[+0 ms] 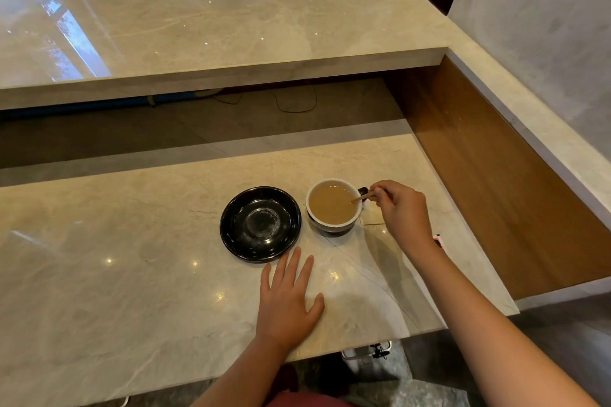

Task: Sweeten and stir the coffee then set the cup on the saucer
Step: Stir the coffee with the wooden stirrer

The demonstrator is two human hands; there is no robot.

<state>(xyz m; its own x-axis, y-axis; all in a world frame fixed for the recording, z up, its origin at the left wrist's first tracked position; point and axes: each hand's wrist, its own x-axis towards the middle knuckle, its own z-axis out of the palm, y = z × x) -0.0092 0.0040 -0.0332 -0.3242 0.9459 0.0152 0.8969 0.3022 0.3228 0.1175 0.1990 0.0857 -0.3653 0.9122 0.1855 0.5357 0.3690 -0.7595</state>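
A cup (333, 226) with a white inside and dark outside stands on the marble counter, filled with light brown coffee (330, 206). Its dark handle points right. My right hand (401, 211) pinches a thin wooden stirrer (361, 197) whose tip dips into the coffee at the cup's right rim. An empty black saucer (260, 224) lies just left of the cup, apart from it. My left hand (288, 299) rests flat on the counter, fingers spread, just below the saucer and holding nothing.
A small red and white packet (438, 240) peeks out behind my right wrist near the counter's right edge. A raised marble ledge (231, 43) runs across the back, with a wooden panel (496, 192) on the right. The counter's front edge (330, 352) is close to me.
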